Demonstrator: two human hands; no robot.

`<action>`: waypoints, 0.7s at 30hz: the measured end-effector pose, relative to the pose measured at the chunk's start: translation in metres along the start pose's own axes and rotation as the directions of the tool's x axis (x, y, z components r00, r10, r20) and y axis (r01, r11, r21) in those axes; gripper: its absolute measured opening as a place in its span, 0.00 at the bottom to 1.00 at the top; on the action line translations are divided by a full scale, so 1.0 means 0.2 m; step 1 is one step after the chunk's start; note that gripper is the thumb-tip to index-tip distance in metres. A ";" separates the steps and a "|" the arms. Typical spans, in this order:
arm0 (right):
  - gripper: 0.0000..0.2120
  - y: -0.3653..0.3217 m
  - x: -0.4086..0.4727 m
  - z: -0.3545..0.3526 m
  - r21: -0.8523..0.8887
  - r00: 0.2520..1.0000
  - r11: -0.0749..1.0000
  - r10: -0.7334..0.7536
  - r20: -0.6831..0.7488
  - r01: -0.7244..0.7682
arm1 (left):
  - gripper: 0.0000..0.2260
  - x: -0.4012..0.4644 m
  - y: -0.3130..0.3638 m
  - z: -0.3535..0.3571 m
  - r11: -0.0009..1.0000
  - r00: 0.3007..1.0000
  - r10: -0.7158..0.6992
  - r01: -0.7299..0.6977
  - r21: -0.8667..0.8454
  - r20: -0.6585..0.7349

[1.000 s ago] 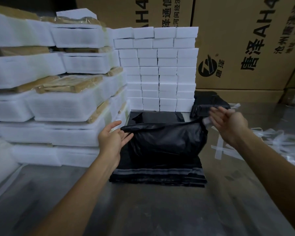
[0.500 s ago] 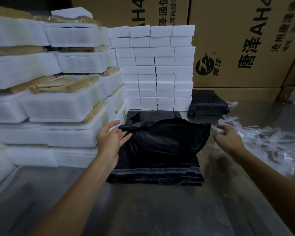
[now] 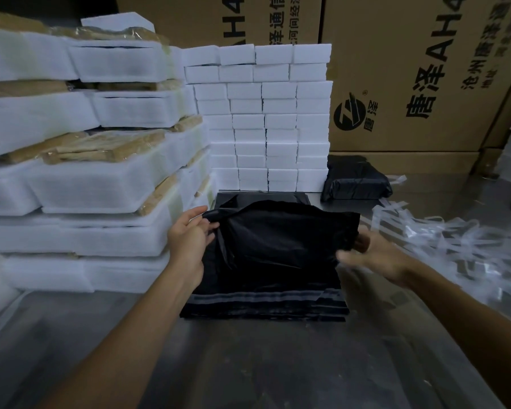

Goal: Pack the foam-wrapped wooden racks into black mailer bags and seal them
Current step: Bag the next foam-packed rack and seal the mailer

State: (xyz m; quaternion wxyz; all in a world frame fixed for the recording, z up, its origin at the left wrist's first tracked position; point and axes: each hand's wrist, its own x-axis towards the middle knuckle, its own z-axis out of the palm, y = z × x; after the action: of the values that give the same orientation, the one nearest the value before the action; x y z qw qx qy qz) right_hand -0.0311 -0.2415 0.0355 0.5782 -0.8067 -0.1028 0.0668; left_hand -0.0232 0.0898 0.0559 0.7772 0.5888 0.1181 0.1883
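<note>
Plainly the black mailer bag (image 3: 281,231), lying atop the flat pile of mailer bags (image 3: 263,305) at table centre, is thin, slick, floppy film; it looks light and would crumple or slip, so its mouth edges are the places to grip. At its nine o'clock edge the left hand (image 3: 189,240) pinches a gathered corner between thumb and fingers. At three o'clock the right hand (image 3: 375,255) meets the far edge, blurred; I cannot tell its finger state. Foam-wrapped racks (image 3: 80,178) are stacked toward ten o'clock.
</note>
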 end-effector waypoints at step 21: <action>0.08 0.02 0.14 0.25 0.233 0.887 0.925 -0.182 -0.424 0.301 | 0.10 0.06 -0.17 0.01 0.983 0.978 -0.001 -0.037 0.180 0.208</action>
State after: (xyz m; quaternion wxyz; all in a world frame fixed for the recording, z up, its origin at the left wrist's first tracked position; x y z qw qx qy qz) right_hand -0.0160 -0.1893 0.0162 0.7035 -0.6894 -0.0738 -0.1560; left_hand -0.0059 0.0851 0.0242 0.7262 0.6750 0.0478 0.1212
